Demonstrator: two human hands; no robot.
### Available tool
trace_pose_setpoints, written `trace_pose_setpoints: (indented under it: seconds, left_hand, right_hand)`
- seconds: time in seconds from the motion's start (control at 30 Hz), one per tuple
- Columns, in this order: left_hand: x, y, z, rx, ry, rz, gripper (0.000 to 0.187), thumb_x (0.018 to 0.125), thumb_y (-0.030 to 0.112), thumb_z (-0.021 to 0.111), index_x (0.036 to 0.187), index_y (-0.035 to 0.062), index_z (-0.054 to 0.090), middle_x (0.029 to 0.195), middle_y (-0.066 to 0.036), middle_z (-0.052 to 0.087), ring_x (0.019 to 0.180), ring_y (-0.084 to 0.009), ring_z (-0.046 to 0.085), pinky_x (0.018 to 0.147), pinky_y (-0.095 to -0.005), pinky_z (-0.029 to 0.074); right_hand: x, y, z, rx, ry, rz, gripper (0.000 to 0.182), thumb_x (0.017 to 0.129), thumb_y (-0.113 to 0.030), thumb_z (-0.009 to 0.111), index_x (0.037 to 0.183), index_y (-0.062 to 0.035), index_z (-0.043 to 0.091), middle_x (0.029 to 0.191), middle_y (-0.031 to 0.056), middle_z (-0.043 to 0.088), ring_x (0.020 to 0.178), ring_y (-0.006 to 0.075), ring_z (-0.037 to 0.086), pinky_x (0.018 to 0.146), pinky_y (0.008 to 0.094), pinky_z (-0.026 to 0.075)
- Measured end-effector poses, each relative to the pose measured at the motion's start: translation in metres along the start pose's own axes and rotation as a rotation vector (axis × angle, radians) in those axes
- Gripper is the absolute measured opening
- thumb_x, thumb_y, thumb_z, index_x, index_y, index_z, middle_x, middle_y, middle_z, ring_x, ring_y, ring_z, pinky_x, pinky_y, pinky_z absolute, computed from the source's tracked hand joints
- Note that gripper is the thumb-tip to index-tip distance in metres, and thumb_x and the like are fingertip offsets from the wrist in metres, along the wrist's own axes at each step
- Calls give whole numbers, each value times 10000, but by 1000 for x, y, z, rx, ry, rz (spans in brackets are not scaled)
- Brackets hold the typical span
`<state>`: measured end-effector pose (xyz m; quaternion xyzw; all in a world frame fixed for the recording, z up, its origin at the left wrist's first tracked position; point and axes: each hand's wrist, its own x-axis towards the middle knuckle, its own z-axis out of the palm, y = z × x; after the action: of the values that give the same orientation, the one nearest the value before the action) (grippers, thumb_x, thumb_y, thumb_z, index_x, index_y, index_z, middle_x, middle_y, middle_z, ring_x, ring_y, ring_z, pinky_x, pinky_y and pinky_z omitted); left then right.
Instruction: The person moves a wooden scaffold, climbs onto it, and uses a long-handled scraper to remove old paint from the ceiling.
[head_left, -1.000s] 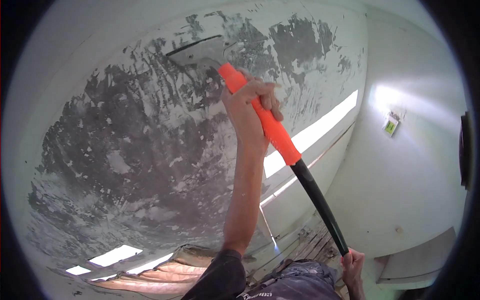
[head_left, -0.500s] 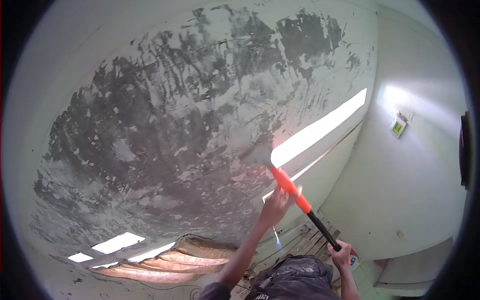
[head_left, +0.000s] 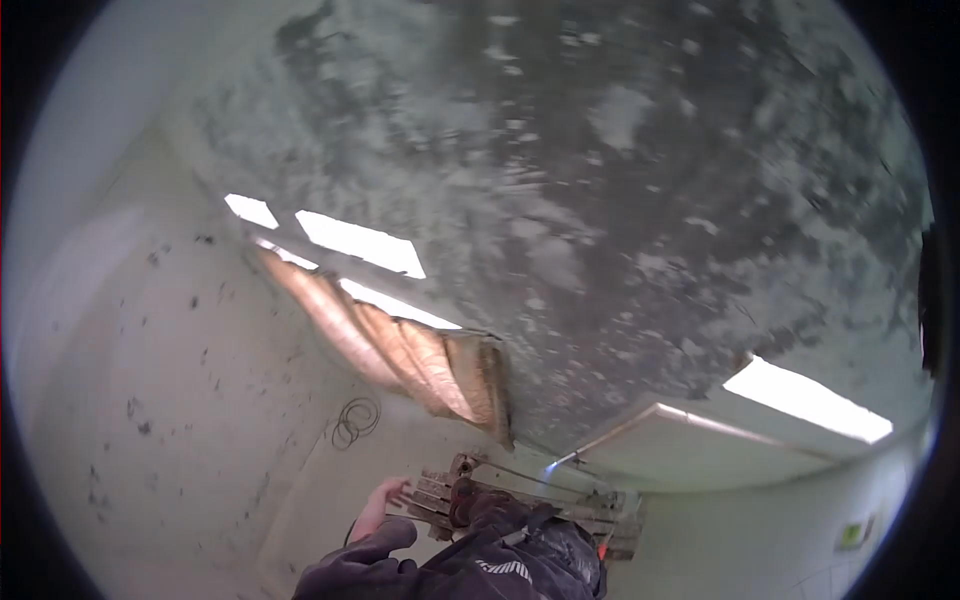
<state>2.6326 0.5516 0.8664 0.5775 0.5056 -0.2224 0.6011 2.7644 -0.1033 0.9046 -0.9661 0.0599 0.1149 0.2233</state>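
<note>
My left hand [head_left: 387, 493] is down at the left of my body, empty, with its fingers apart. It is nearest to a slatted wooden platform [head_left: 432, 490], on which a boot [head_left: 462, 502] shows. My right hand is out of sight. A small orange-red piece [head_left: 603, 548] shows at the right edge of my dark clothing; it may be part of the long-handled scraper, whose blade and shaft I cannot see. Above spreads a large surface [head_left: 700, 200] with dark grey patches and pale remains of coating.
A brownish cloth [head_left: 400, 345] hangs beneath bright window openings [head_left: 360, 243] at the left. A coiled cable [head_left: 356, 423] lies below it. Another bright opening [head_left: 810, 398] is at the right. A bluish light [head_left: 550, 468] glows near the platform. A small green-and-white box [head_left: 853, 535] is on the right wall.
The view has swung left. My left hand has let go of the orange-necked scraper and dropped to my side. My right hand and most of the scraper have gone out of sight.
</note>
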Motion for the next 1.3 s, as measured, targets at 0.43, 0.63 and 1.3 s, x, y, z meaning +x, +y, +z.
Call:
trace_pose_setpoints:
  seconds: [0.43, 0.63, 1.3]
  left_hand:
    - [-4, 81, 211, 600, -36, 632, 333, 856, 317, 582, 1093, 109, 690, 1083, -191, 680, 993, -358, 654, 870, -456, 513]
    - [0, 72, 238, 629, 67, 637, 333, 857, 314, 588, 1091, 95, 681, 1049, -203, 682, 1017, -368, 647, 867, -464, 510]
    - [15, 75, 197, 793, 143, 563, 360, 849, 313, 607, 1135, 104, 670, 1088, -194, 678, 1040, -345, 648, 892, -434, 503]
  right_hand:
    - [143, -90, -10, -98, -359, -215, 249, 765, -254, 682, 688, -20, 647, 605, 149, 592, 528, 282, 585, 501, 412, 421]
    - [162, -86, -21, -86, -432, -127, 247, 782, -260, 674, 695, -29, 653, 615, 131, 599, 536, 268, 585, 504, 403, 427]
    - [56, 135, 100, 258, -796, 359, 224, 803, -277, 627, 718, -76, 675, 645, 60, 626, 552, 210, 580, 524, 367, 451]
